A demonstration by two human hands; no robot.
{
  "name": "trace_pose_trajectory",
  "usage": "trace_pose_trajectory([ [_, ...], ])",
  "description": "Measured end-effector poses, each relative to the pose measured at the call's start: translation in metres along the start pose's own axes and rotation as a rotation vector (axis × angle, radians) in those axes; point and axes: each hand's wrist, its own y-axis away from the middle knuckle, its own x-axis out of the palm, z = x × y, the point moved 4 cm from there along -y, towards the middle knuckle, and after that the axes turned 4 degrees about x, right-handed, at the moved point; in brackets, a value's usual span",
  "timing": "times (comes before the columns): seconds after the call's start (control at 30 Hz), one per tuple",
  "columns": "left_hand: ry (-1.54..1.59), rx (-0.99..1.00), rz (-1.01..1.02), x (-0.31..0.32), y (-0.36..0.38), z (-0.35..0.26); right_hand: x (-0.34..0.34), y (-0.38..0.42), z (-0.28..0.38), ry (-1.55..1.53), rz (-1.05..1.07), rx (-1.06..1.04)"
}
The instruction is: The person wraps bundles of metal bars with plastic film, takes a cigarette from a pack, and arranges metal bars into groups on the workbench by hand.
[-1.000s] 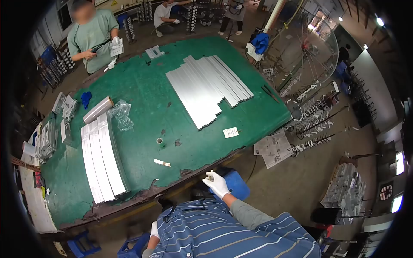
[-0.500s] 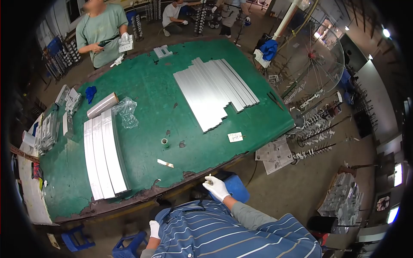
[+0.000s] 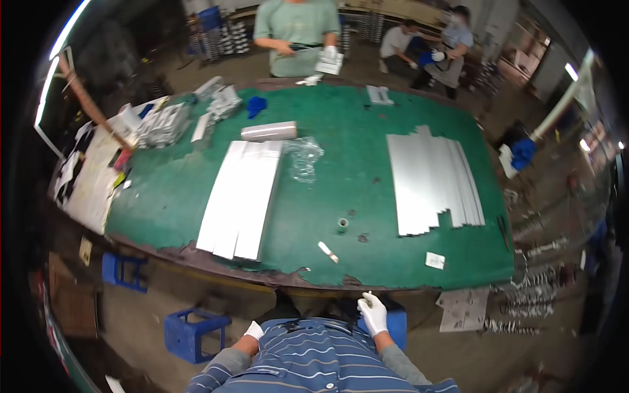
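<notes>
My right hand [image 3: 372, 313], in a white glove, is at the near edge of the green table [image 3: 314, 229]. Its fingers are curled together, and what they hold, if anything, is too small to make out. My left hand [image 3: 255, 329], also gloved, hangs by my waist at the left, its fingers not clear. Nearest my right hand on the tabletop are a small pale strip [image 3: 328, 252] and a small green-and-white roll [image 3: 343, 224]. Long silver metal strips [image 3: 242, 203] lie side by side at the left. A second group of metal strips [image 3: 426, 183] is at the right.
A film roll [image 3: 268, 131] and crumpled clear plastic [image 3: 303, 160] lie behind the left strips. Blue stools [image 3: 193, 337] stand on the floor at left. Across the table a person [image 3: 298, 33] holds a pale part; two others are farther back. A white card [image 3: 435, 261] lies near the right corner.
My view has turned left and levelled, so the table and strips appear farther right. My right hand stays near the table edge with its fingers curled; my left hand remains low by my waist.
</notes>
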Motion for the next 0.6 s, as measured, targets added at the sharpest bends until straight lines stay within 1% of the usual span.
trace_pose_trajectory([
  [0.03, -0.014, -0.005, -0.002, 0.002, 0.008, 0.003, 0.003, 0.0, 0.005, 0.006, 0.031, -0.009],
  [0.1, -0.038, 0.001, 0.014, 0.008, 0.018, 0.007, 0.003, 0.0, 0.011, -0.061, 0.068, 0.047],
  [0.13, -0.031, -0.01, 0.002, 0.004, 0.021, 0.0, 0.002, 0.0, 0.014, -0.051, 0.082, 0.045],
  [0.27, -0.45, -0.026, 0.156, -0.043, 0.057, -0.064, 0.007, -0.008, 0.03, -0.074, 0.097, 0.08],
  [0.3, -0.447, -0.038, 0.143, -0.052, 0.062, -0.076, 0.01, -0.011, 0.034, -0.068, 0.111, 0.073],
  [0.43, -0.347, -0.224, -0.249, -0.089, 0.071, -0.115, 0.02, -0.016, 0.051, -0.01, 0.185, -0.053],
  [0.47, -0.341, -0.232, -0.254, -0.09, 0.067, -0.119, 0.022, -0.015, 0.054, -0.002, 0.193, -0.054],
  [0.6, 0.07, -0.158, -0.491, -0.098, 0.048, -0.126, 0.043, -0.015, 0.077, -0.166, 0.323, -0.004],
])
